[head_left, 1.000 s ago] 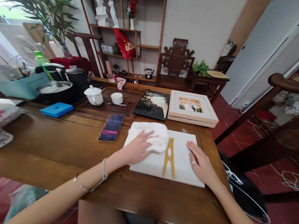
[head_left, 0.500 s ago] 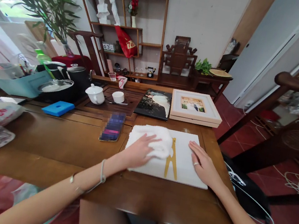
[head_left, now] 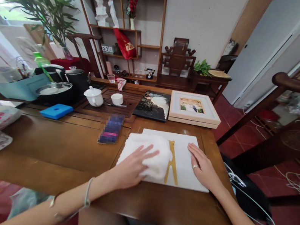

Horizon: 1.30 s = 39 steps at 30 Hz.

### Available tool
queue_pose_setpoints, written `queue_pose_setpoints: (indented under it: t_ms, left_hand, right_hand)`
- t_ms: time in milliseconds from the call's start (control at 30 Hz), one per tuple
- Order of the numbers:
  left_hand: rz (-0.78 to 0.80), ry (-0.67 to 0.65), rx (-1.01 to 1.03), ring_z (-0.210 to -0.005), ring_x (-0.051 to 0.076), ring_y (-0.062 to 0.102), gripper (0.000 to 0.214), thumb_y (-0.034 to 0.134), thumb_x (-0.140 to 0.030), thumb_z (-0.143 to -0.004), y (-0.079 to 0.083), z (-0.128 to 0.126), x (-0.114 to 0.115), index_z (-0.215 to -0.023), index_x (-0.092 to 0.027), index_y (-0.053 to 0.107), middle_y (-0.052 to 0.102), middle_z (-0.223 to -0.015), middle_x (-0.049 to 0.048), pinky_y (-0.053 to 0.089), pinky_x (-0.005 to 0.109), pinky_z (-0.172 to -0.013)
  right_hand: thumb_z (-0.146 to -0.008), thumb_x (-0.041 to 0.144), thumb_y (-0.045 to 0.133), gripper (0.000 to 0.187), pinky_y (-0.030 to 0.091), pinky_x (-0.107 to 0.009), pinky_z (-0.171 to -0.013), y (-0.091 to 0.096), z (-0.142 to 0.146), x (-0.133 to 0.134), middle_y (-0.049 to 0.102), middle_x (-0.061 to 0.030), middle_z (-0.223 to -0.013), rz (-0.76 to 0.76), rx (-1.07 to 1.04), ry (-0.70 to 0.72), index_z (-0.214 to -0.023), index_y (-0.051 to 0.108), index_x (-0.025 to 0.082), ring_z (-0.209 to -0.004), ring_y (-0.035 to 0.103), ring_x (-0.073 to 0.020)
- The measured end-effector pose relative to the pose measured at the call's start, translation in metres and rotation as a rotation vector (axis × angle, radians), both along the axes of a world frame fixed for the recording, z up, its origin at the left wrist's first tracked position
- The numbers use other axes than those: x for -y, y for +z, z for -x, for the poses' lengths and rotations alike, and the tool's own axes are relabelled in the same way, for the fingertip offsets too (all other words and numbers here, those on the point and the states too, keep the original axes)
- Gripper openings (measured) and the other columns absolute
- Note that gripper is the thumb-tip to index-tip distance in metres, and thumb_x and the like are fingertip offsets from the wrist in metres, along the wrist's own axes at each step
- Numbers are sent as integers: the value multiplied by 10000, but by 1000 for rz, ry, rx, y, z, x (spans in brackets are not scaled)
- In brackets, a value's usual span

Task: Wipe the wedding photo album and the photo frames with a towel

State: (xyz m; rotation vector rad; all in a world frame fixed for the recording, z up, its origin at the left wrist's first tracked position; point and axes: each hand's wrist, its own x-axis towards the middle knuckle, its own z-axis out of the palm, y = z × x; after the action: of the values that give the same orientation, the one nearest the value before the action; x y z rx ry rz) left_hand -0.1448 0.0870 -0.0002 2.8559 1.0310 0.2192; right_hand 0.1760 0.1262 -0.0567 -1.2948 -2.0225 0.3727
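Observation:
A white flat board (head_left: pixel 183 172), the back of a frame with a gold stand (head_left: pixel 171 166) on it, lies on the wooden table (head_left: pixel 55 142) in front of me. My left hand (head_left: pixel 131 165) presses flat on a white cloth (head_left: pixel 154 155) bunched over the board's left half, fingers stretched out. My right hand (head_left: pixel 201 167), wearing a ring, rests flat with fingers spread on the board's right edge.
A phone (head_left: pixel 110 129) lies left of the board. Behind it are a dark photo print (head_left: pixel 154 105) and a white framed photo (head_left: pixel 195 108). A tea tray with a teapot (head_left: pixel 94 96) and cup (head_left: pixel 117 98), a blue box (head_left: pixel 56 110) and packets sit further left. A wooden chair (head_left: pixel 294 125) stands at right.
My left hand has drawn the cloth down and toward me across the board's left half. My right hand stays at the right edge.

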Motion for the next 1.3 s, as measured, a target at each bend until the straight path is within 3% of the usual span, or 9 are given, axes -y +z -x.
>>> queue_pose_setpoints:
  t_ms: [100,200,533,600,767,867,967,1167,1300]
  left_hand:
    - [-21,-75,-5,-1507,326,114,227,606,-189,-856,1,-3,36,-1024,-253,746,207,-1628,-8,184,547,-1216]
    - [-39,-70,-27,-1503,343,124,224,613,-209,-867,-1,-9,39,-1039,-261,747,211,-1629,1,205,553,-1205]
    - [-13,177,-66,-1471,363,239,230,550,-199,-910,0,-33,-64,-1052,-171,729,358,-1569,89,303,611,-1136]
    - [-11,162,-80,-1470,373,234,229,563,-193,-902,1,-38,-51,-1058,-175,729,358,-1569,87,303,611,-1139]
    - [-42,8,-27,-1472,452,123,143,638,-224,-854,-5,-42,37,-914,-201,766,219,-1625,82,216,673,-1149]
    - [-6,-122,-11,-1475,459,86,115,678,-251,-823,-2,-34,64,-888,-223,769,162,-1640,55,181,684,-1153]
    - [64,-171,-1,-1497,368,127,271,637,-219,-850,5,-25,39,-1105,-244,725,208,-1628,40,208,600,-1187]
    - [36,-69,21,-1498,290,184,322,503,-266,-973,2,-33,-64,-1247,-187,651,292,-1593,92,189,544,-1203]
    - [-29,3,-36,-1500,342,133,327,524,-294,-970,-4,-48,-72,-1256,-194,648,260,-1604,113,193,596,-1179]
  right_hand:
    - [-950,244,406,434,360,-546,-1172,-1,1,1,572,-105,-1423,-1,-6,-3,-1339,594,215,-1366,489,-263]
    - [-953,252,414,430,360,-544,-1173,-1,2,2,570,-91,-1427,-3,-17,-5,-1345,589,237,-1364,491,-259]
    - [-964,278,405,422,374,-544,-1165,1,3,-1,572,-120,-1419,-10,7,-29,-1331,597,199,-1361,494,-267]
    - [-966,275,396,427,377,-534,-1165,2,4,0,562,-132,-1427,-10,16,-33,-1333,593,180,-1368,485,-265]
    - [-964,275,397,430,380,-536,-1162,2,6,1,554,-128,-1436,1,32,-52,-1340,585,187,-1371,481,-265]
    - [-963,272,394,433,378,-531,-1165,2,5,1,560,-131,-1429,9,31,-51,-1340,587,181,-1372,480,-267]
    - [-959,269,404,430,379,-537,-1162,2,4,0,568,-138,-1420,6,34,-42,-1334,591,174,-1369,483,-271]
    - [-954,265,415,424,381,-540,-1157,3,2,0,572,-133,-1417,0,4,-18,-1329,594,183,-1366,487,-271]
    - [-957,272,412,424,375,-544,-1160,5,2,0,570,-131,-1419,-3,7,-19,-1330,594,187,-1371,482,-273]
